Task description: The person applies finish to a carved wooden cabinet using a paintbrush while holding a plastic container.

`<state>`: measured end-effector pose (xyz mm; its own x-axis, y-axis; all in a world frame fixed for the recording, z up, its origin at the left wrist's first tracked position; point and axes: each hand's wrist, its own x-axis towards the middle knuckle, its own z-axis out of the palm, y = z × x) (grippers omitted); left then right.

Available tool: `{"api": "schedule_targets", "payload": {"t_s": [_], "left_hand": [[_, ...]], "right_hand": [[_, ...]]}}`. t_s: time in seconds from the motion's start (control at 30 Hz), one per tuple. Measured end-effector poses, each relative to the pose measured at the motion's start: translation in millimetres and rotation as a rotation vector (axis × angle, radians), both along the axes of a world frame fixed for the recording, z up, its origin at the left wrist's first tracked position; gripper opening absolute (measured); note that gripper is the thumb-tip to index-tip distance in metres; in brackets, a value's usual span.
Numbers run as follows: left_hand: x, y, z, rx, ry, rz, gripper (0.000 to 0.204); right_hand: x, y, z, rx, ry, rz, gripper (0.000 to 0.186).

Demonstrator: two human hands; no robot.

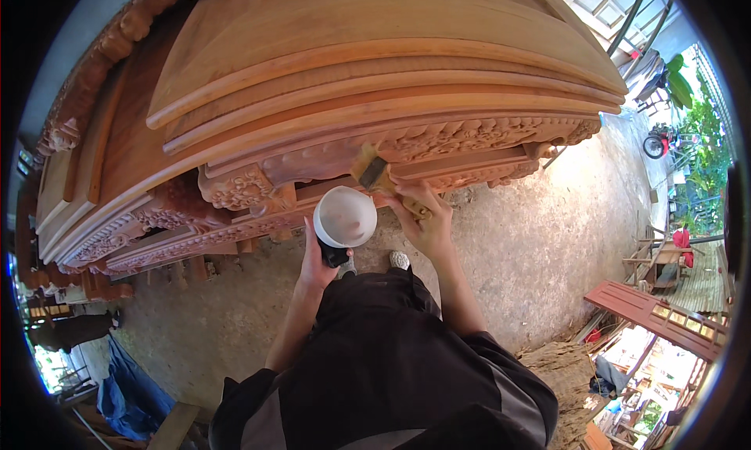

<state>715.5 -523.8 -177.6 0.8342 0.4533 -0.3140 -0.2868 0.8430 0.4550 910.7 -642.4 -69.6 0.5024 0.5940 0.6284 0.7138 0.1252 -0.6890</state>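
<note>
My right hand (425, 222) is closed round the handle of a flat paintbrush (374, 173). The brush's bristles point up and to the left, by the carved edge (469, 141) of a large piece of wooden furniture; whether they touch it I cannot tell. In my left hand (315, 261) is a white bowl-shaped cup (345, 217), tilted so its inside shows, with a dark part under it near my fingers. The cup is just below and left of the brush. Several layered wooden boards (375, 67) with rounded edges lie over the carved front.
Concrete floor (516, 262) runs under and behind me. A reddish slatted wooden panel (657, 317) leans at the right, near a rough timber piece (559, 380). Blue sheeting (133, 391) hangs at the lower left. A motorbike (655, 143) stands far right.
</note>
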Motion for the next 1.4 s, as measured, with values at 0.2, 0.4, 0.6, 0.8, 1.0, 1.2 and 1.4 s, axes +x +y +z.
{"api": "schedule_targets", "payload": {"t_s": [0.2,0.4,0.6,0.8,1.0,1.2,1.4], "left_hand": [[39,-28,27,0.006,0.012,0.096,0.067],[65,-62,24,0.046,-0.032,0.140,0.063],[79,-102,11,0.006,-0.012,0.210,0.067],[94,-135,9,-0.004,-0.009,0.227,0.067],[107,-141,3,0.013,-0.004,0.241,0.075],[110,-139,6,-0.005,-0.002,0.274,0.074],[93,-145,-8,-0.064,0.018,0.363,0.067]], "right_hand": [[51,-18,-16,0.278,-0.023,-0.504,0.025],[66,-40,-6,0.027,-0.029,0.044,0.025],[103,-64,-27,0.259,0.021,-0.227,0.021],[124,-77,-19,0.129,-0.109,0.003,0.020],[141,-84,-10,0.086,-0.160,0.016,0.022],[154,-88,-11,0.256,-0.226,-0.237,0.019],[149,-86,-34,0.182,-0.240,-0.133,0.016]]}}
